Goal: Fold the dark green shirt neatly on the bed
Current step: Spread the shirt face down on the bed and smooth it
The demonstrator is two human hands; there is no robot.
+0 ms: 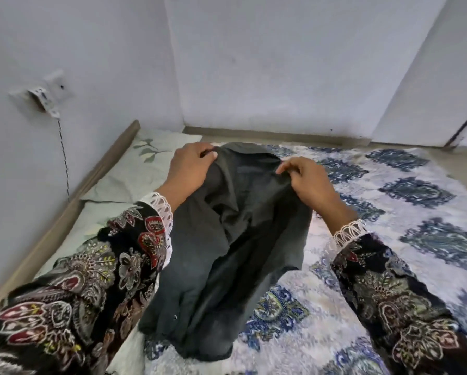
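Pale leaf-print pillow (135, 169) lies at far left by the wall. Left hand (190, 165) pinches one top edge of the dark green shirt (227, 239); right hand (307, 180) pinches the other. Shirt hangs crumpled above the blue-patterned bed (389, 212).

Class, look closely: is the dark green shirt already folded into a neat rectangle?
No: both hands, left hand and right hand, hold the shirt up, hanging crumpled.

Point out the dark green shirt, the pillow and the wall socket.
dark green shirt (243, 239): head view, on the creased middle of the cloth.
pillow (135, 169): head view, on its pale cover below the leaf print.
wall socket (44, 97): head view, on its loose white plate.
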